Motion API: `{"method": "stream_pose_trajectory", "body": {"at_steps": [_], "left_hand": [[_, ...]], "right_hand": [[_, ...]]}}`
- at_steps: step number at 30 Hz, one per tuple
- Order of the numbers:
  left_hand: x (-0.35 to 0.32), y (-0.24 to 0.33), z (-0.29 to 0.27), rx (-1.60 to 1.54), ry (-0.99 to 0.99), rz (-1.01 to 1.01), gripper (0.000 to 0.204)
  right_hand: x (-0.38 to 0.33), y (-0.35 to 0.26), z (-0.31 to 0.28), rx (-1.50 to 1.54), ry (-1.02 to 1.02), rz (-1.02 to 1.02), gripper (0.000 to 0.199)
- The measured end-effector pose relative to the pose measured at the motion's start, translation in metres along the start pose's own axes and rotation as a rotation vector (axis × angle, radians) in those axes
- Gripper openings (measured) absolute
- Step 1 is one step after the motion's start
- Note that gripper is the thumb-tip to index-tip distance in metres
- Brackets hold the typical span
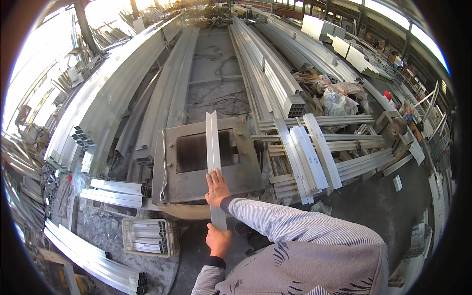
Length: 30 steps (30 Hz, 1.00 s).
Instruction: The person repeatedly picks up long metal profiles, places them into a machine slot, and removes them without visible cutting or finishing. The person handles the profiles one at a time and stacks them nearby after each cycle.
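Observation:
A long silvery metal angle profile [212, 140] lies lengthwise across the top of a grey metal machine [169, 189]. It crosses the machine's dark rectangular opening [191, 153], and its notched far end sticks out past the back edge. My left hand [218, 241] is closed around the near end of the profile, in front of the machine. Farther up, my right hand [217, 189] bears down on the profile near the machine's front edge, its fingers stretched forward over the metal. The palm and thumb of that hand are partly hidden.
To the left of my hands stands a crate [168, 241] of short metal pieces. Cut profiles [307, 160] rest on a stack at the right. Long tubes [268, 73] run back on both sides. Plastic bags [339, 101] lie at the back right.

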State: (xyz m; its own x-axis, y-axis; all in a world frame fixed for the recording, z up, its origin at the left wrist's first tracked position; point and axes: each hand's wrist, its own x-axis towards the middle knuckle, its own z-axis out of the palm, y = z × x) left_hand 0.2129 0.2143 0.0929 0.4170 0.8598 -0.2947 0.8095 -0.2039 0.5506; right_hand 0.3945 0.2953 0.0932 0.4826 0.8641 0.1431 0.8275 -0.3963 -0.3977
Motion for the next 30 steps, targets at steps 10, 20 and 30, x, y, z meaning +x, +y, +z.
{"method": "stream_pose_trajectory", "body": {"at_steps": [10,20,30], "left_hand": [[-0.063,-0.055,0.019,-0.023,-0.01,-0.063,0.064],[-0.117,-0.107,0.037,-0.042,-0.002,-0.114,0.062],[-0.104,-0.098,0.047,-0.083,0.059,-0.154,0.047]], "right_hand": [[-0.079,-0.02,0.033,-0.021,0.023,-0.025,0.086],[-0.149,-0.037,0.05,-0.072,-0.082,-0.062,0.088],[-0.137,-0.028,0.045,-0.063,-0.152,-0.114,0.095]]}}
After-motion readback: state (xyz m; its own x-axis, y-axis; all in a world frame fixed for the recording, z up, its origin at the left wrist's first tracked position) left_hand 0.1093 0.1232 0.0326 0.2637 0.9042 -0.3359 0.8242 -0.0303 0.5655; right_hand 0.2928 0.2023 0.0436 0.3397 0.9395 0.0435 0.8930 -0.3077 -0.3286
